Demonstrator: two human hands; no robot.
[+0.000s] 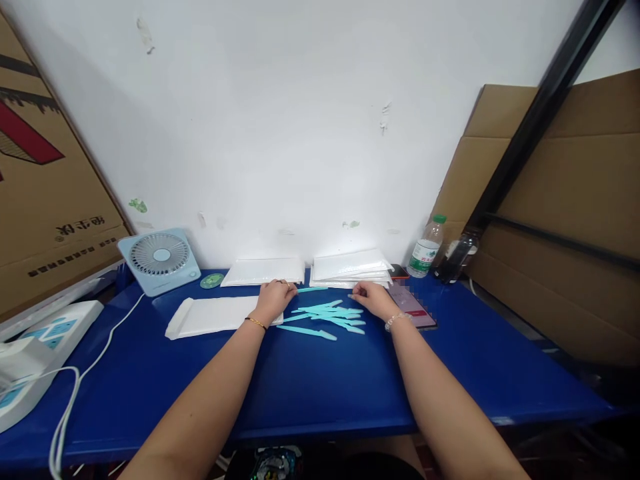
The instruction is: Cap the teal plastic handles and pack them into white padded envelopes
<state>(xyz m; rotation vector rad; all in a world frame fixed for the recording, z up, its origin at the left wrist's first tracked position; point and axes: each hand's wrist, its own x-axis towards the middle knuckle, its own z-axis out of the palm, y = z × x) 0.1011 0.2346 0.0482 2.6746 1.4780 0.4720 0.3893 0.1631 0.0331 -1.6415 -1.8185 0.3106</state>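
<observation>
A loose, overlapping fan of slim turquoise plastic sticks (327, 312), shaped like eyebrow razors with straight handles and paler, flattened tips, lies on the smooth blue tabletop (330, 387) between the two hands. One separate stick (314, 289) lies behind the pile, its left end meeting the fingertips of the left hand (274, 300). That hand is curled with its fingers bent close together; whether it actually pinches the stick, I cannot tell. The right hand (374, 300) has thumb and forefinger drawn nearly together just right of the stick's other end, and I cannot tell if anything is between them. A thin gold-toned bracelet (256, 323) circles the left wrist, a clear beaded one (398, 321) the right. Partly beneath the left hand lies a flat white padded envelope (215, 315), its far-left end folded into a soft flap. Behind, against the matte white wall (290, 133), sit two stacks of similar puckered envelopes, a left stack (265, 271) and a right stack (347, 265). A glossy smartphone (415, 305) lies by the right hand, near a ribbed clear water bottle (425, 252) with a green cap. Leftward, a pale-blue square fan (193, 275) with a round slatted grille leans back.
</observation>
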